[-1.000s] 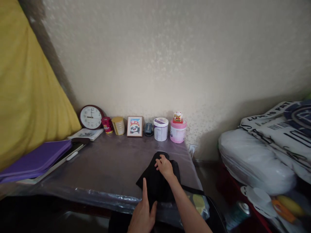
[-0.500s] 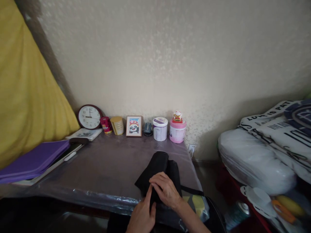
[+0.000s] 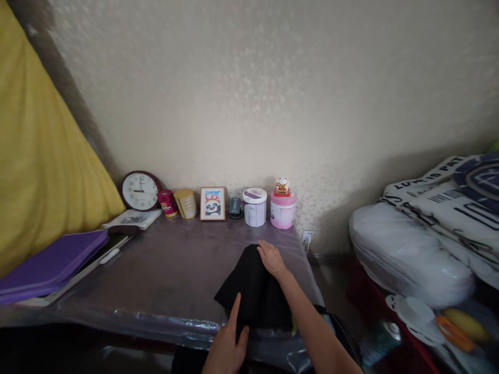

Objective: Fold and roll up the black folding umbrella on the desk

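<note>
A piece of black fabric (image 3: pixel 249 285) lies on the near right part of the table, spread fairly flat with a fold down its right side. Its exact kind is not clear. Over its far edge rests my right hand (image 3: pixel 272 258), fingers close together and laid on the cloth, with the forearm crossing its right side. My left hand (image 3: pixel 228 340) is at the near left edge of the fabric, index finger stretched forward onto it and thumb apart; the other fingers are partly hidden.
Along the wall stand a clock (image 3: pixel 140 191), a panda picture frame (image 3: pixel 212 203), a white-purple tub (image 3: pixel 254 208) and a pink tub (image 3: pixel 283 214) topped by a cat figurine. Purple folders (image 3: pixel 54 265) lie at left. Plastic film covers the table (image 3: pixel 167 275). Bagged bedding (image 3: pixel 409 254) is at right.
My right hand has moved away from my left, up to the fabric's far edge. The fabric's raised right fold now lies flatter. My left hand has barely moved.
</note>
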Available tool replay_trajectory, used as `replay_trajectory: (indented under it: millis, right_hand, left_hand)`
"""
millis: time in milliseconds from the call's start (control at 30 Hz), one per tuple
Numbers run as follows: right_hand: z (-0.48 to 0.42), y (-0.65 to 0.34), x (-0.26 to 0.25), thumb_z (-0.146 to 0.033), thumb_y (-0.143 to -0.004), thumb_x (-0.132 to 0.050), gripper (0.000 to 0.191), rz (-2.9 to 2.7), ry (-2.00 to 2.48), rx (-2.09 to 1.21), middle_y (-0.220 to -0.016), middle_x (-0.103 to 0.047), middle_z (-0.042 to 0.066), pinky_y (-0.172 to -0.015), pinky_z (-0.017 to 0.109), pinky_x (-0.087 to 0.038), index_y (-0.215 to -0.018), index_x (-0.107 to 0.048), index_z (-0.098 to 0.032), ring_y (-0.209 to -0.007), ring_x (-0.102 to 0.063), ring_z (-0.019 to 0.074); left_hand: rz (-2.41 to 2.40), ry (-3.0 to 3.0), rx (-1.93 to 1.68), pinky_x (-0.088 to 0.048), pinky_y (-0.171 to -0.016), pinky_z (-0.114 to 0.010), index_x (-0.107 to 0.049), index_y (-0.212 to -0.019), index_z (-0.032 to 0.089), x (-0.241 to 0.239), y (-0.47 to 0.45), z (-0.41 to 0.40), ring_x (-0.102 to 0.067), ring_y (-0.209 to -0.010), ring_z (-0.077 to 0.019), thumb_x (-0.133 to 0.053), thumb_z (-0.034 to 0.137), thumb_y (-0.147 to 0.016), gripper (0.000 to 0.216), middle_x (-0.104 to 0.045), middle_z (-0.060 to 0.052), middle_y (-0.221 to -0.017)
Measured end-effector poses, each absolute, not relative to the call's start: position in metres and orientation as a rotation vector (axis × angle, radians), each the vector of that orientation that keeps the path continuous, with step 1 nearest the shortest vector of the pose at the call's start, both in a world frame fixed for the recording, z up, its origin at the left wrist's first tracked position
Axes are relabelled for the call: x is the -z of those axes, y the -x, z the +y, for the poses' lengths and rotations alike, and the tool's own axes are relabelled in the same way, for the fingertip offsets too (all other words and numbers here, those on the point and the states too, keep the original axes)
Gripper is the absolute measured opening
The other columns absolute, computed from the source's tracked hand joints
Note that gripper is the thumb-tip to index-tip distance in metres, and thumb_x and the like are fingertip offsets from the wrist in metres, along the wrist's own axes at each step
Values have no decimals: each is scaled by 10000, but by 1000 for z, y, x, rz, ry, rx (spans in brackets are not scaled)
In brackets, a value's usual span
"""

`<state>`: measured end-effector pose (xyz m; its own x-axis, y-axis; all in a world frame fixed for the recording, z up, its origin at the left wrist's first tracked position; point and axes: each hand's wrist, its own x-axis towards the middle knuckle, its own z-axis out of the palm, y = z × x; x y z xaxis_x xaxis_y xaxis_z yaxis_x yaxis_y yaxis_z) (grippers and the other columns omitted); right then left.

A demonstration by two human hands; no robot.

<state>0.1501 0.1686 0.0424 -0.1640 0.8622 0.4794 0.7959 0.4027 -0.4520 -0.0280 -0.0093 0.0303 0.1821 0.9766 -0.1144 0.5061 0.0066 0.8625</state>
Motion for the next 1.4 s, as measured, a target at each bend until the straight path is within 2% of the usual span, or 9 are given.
replay_trajectory:
  millis: [100,200,300,567,867,967,1100,1300,1400]
  right_hand:
    - [154,-157,-49,-228,-871,-361,310,-1836,1477,-94,-1100,-600,137,-942,398,-360,-1067,-578,-123,-1055,-528,203]
    - [120,-153,-54,-245,-874,-366,292,-1847,1266,-97,-1091,-605,93,-956,377,-359,-1068,-571,-171,-1046,-524,173]
    - [97,-144,-51,-235,-856,-401,289,-2026,1101,-147,-1139,-583,72,-959,374,-367,-1091,-567,-209,-1110,-478,174]
    - [117,-196,-29,-238,-798,-395,291,-1505,1581,-213,-975,-637,132,-853,368,-447,-960,-609,-123,-937,-585,212]
    - [91,-213,-20,-384,-764,-440,272,-1210,1612,-848,-766,-652,44,-414,224,-466,-864,-604,-192,-635,-632,168]
    - [98,-203,-25,-380,-773,-434,274,-1326,1703,-693,-709,-653,45,-454,250,-465,-812,-620,-182,-575,-614,163]
    - [103,-195,-24,-297,-749,-497,169,-1447,1735,-503,-777,-665,69,-647,289,-459,-781,-619,-185,-770,-626,211]
    - [86,-189,-38,-188,-779,-474,190,-1683,2083,-79,-803,-647,101,-630,293,-422,-943,-569,-176,-753,-617,223]
    - [77,-176,-57,-172,-807,-427,182,-1836,1838,73,-868,-620,78,-707,266,-413,-884,-589,-206,-833,-583,188]
  left_hand:
    - [1385,-1576,-767,-377,-921,-270,-92,-1388,198,-34,27,-11,-531,-1076,-163,-375,288,-836,627,-489,-81,-1269]
    - [1370,-1446,-716,-498,-581,-258,-37,-1388,247,-40,24,-14,-614,-538,-127,-341,355,-853,624,-653,-66,-945]
    - [1391,-1306,-687,-387,-320,-197,1,-1380,291,-44,20,-16,-463,-303,-86,-340,391,-851,637,-592,25,-619]
    - [1393,-1142,-715,-332,-288,-149,21,-1368,328,-42,20,-15,-451,-295,-75,-389,442,-829,687,-452,100,-474]
    - [1158,-1009,-773,-311,-305,-126,42,-1358,344,-51,32,-13,-455,-309,-62,-436,599,-743,820,-497,96,-494]
    - [1126,-990,-771,-312,-312,-132,53,-1356,343,-49,35,-10,-451,-300,-66,-451,598,-733,841,-496,101,-476]
    - [1066,-950,-786,-319,-327,-143,68,-1357,325,-43,39,-6,-459,-301,-79,-450,563,-752,832,-498,99,-458]
    - [1022,-886,-803,-289,-303,-134,57,-1358,324,-40,42,-4,-446,-287,-76,-478,573,-731,861,-512,91,-468]
    - [1052,-887,-802,-293,-314,-134,58,-1360,312,-38,40,-4,-461,-284,-81,-494,593,-708,900,-505,97,-436]
